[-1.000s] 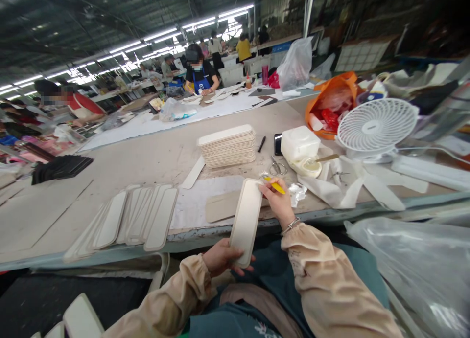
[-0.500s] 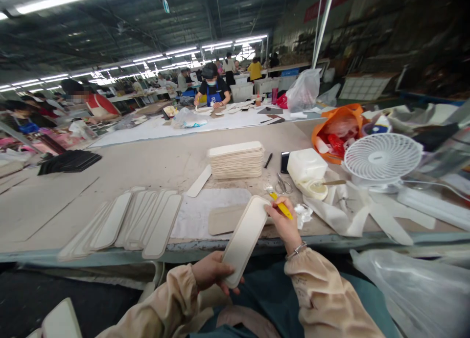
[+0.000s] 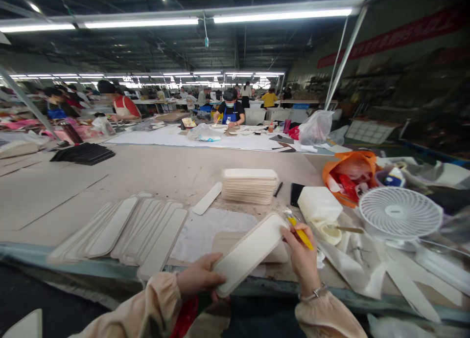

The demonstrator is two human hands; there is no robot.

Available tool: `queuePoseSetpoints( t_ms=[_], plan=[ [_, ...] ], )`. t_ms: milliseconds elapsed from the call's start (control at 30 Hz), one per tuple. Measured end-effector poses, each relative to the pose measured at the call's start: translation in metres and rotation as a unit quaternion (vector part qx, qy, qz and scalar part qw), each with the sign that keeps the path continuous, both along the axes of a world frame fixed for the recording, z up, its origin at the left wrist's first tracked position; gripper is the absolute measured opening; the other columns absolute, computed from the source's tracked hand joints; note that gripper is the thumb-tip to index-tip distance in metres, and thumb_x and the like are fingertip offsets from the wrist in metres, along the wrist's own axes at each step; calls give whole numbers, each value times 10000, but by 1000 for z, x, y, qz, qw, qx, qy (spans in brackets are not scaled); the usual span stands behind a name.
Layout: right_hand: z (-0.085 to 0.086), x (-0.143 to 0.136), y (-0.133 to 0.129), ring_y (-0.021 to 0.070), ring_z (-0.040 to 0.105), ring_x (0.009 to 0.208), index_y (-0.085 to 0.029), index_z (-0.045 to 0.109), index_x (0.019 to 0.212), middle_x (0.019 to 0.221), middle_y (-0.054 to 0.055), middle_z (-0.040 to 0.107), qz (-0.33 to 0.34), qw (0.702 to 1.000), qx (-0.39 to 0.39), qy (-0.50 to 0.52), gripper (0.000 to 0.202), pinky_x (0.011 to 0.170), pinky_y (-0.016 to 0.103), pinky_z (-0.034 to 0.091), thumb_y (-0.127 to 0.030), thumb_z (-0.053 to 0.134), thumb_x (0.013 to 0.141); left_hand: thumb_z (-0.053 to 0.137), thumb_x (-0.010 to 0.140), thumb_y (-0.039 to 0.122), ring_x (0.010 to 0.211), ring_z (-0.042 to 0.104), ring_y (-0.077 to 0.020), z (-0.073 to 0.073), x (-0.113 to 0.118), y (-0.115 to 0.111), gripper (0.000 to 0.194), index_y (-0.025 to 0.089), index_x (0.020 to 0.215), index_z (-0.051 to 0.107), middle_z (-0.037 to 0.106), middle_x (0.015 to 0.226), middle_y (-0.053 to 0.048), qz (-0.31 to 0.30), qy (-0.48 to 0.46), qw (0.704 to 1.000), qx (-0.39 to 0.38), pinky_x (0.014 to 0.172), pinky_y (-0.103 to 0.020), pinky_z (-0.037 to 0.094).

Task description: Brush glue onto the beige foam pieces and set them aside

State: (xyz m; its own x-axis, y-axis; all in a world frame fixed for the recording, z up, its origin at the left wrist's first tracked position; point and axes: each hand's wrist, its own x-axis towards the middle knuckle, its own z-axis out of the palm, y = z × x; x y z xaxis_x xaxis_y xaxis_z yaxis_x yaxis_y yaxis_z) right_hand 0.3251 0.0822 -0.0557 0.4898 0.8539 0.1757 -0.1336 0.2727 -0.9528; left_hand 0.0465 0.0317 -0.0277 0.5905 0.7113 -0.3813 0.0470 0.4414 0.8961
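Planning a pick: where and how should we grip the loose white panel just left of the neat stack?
From above, fingers across the two long edges of the loose panel, toward its near end. It lies flat and is long and narrow, so its width is the easier span. Its far end sits close to the stack, likely tighter for fingers. It looks thin, so probably go in low.

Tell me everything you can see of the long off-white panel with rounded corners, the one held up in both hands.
The long off-white panel is flat, with rounded corners and a narrow beige border. Its face looks smooth and unmarked; whether it is leather, card or something else, I cannot tell. It slants over the table's front edge, partly covering a beige board. The left hand grips its nearer end, thumb on top; the right hand, also holding a yellow-handled brush, holds its farther end.
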Motion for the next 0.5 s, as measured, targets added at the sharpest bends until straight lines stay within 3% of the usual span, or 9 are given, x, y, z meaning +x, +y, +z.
queuePoseSetpoints(
  t_ms=[133,267,367,500],
  plan=[
    [37,4,46,114,508,594,-237,498,819,726,-55,526,-20,998,22,-48,380,561,257,475,-381,783,613,698,696,390,487,535,-105,51,-10,68,324,122,857,613,578,643,4,129,115,969,177,390,-193,438],
    [64,8,105,109,490,554,-223,494,809,682,-62,517,-41,990,44,-125,380,539,251,454,-426,757,625,649,727,334,425,468,-77,91,-13,148,222,123,796,635,550,576,22,184,177,915,311,380,-180,386],
    [71,12,147,114,490,550,-215,505,817,657,-62,524,-74,979,37,-185,373,561,258,444,-452,727,634,651,722,283,461,492,-86,104,-8,203,189,123,822,650,578,601,11,193,210,889,357,393,-174,386],
    [69,18,186,134,512,578,-210,516,830,649,-51,553,-117,957,-2,-267,360,601,267,438,-480,674,653,622,748,227,571,578,-116,103,4,258,234,128,958,650,643,708,-13,189,288,866,362,447,-181,438]
  ],
)
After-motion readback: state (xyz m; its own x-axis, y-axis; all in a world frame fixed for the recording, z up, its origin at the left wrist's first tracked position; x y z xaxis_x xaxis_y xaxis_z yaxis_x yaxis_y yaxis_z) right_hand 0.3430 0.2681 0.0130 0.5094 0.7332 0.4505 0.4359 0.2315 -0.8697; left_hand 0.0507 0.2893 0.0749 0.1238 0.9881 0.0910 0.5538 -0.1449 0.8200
